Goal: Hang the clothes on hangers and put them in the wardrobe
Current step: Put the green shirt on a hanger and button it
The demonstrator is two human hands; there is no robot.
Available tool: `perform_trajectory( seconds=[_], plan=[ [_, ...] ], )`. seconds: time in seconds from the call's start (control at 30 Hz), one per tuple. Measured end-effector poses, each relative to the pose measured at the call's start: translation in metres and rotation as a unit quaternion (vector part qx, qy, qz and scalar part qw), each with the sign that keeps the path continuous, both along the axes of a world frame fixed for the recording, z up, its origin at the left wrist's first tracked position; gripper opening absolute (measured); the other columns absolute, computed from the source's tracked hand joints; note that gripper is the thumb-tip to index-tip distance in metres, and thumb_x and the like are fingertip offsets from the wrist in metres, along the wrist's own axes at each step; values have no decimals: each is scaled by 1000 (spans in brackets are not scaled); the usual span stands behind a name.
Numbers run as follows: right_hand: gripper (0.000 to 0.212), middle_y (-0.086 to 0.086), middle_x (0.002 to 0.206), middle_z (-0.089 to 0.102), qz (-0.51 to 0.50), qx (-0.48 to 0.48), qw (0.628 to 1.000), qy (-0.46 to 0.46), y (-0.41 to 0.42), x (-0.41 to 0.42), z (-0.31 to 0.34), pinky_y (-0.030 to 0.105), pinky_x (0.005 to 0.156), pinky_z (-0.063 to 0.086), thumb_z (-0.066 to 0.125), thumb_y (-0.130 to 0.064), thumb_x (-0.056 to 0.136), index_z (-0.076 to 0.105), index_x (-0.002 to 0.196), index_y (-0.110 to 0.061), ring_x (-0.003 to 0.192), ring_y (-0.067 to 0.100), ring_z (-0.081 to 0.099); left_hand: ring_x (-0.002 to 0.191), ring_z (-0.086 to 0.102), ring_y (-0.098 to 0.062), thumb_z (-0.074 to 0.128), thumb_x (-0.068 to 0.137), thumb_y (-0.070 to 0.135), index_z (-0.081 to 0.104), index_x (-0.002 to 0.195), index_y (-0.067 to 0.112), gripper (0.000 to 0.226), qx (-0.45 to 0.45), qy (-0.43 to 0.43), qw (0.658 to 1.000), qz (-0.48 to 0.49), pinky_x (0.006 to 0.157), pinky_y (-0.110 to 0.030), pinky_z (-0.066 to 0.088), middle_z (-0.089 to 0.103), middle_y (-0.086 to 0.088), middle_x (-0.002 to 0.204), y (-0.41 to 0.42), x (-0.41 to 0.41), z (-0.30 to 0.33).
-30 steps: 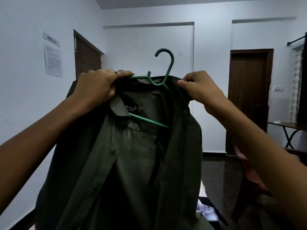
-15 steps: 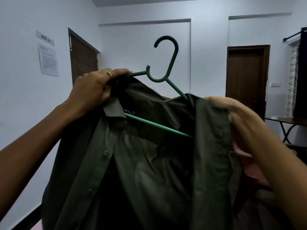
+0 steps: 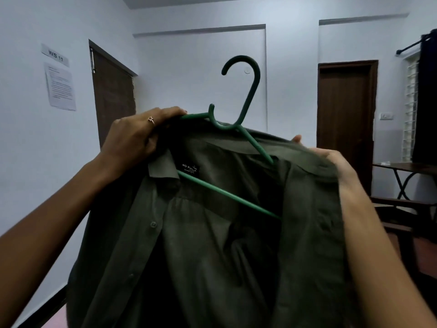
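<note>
Green plastic, the hanger (image 3: 238, 129) sat inside the dark shirt (image 3: 212, 233), held up in the air. The left hand (image 3: 137, 136) gripped the shirt's shoulder and the hanger arm to steady them. The right hand (image 3: 331, 162) held the other shoulder (its fingers curled into the cloth), likely pulling it on. Two brown doors (image 3: 345, 119) stood behind; no wardrobe showed.

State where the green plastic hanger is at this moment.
In the head view, the green plastic hanger sits centre frame inside the dark olive button-up shirt, its hook sticking up above the collar, with the left hand gripping its left end.
</note>
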State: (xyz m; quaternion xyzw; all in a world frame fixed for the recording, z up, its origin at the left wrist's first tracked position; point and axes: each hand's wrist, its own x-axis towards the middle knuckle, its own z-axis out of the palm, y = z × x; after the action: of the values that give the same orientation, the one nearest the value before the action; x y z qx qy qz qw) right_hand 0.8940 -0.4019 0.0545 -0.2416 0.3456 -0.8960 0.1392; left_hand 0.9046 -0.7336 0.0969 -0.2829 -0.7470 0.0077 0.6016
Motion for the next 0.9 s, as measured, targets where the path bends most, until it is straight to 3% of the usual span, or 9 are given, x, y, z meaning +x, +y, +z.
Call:
perform_trajectory(
  seconds=[0.07,0.13,0.27,0.37,0.5,0.63,0.73,0.8,0.9],
  plan=[
    [19,7,86,69,-120,191,971,76,7,-6,-9,27,71,55,56,-4,73,71,83,-10,73,18,65,80,60,-29,45,79,9,49,128,30,53,7,18,1000,7,60,-38,51,70,-7,112,-1,1,4],
    [24,3,99,70,-254,347,883,188,8,-4,-13,27,77,49,50,-24,95,71,94,-12,89,16,63,72,63,-39,45,81,10,49,125,27,48,3,34,999,24,57,-36,45,71,-11,103,-3,1,10],
    [43,-11,106,69,-307,424,790,319,-6,7,-7,13,87,48,53,-56,82,66,111,-27,99,-3,63,76,66,-38,55,84,7,52,124,23,43,-19,42,997,69,56,-35,43,71,-11,104,-4,-4,19],
    [63,-11,100,68,-326,516,710,352,-19,2,-7,21,85,52,59,-64,68,57,120,-29,93,2,65,76,66,-38,57,84,7,54,121,20,39,-35,59,994,89,55,-39,47,70,-13,100,-3,-6,22],
    [24,0,78,63,-431,549,579,422,-26,-16,-15,22,66,43,63,-36,90,61,95,-13,77,17,60,74,65,-40,50,85,13,54,118,17,33,-54,72,991,96,55,-41,48,69,-15,99,1,-6,26],
    [20,-10,60,45,-514,494,554,429,-22,-29,-14,29,57,29,57,-21,94,48,76,-20,64,18,48,77,65,-44,54,95,21,56,118,11,26,-59,12,989,133,59,-43,48,69,-19,100,0,-12,30],
    [12,0,70,51,-569,491,527,396,-12,-40,-4,34,63,35,53,-26,96,52,84,-23,79,34,55,76,61,-42,46,99,30,48,110,12,21,-35,-161,974,153,64,-42,44,64,-21,87,-3,-19,34],
    [12,4,77,51,-580,519,497,385,-8,-45,3,36,65,35,51,-29,96,50,85,-24,86,37,55,72,56,-36,42,100,29,48,100,13,18,5,-263,961,87,67,-41,42,57,-14,76,-4,-21,33],
    [15,1,74,49,-541,555,491,398,-4,-50,14,36,65,35,51,-26,96,47,82,-23,87,38,54,73,54,-33,42,101,22,54,96,5,21,21,-267,961,65,70,-40,40,55,-12,75,-5,-26,32]
  ],
)
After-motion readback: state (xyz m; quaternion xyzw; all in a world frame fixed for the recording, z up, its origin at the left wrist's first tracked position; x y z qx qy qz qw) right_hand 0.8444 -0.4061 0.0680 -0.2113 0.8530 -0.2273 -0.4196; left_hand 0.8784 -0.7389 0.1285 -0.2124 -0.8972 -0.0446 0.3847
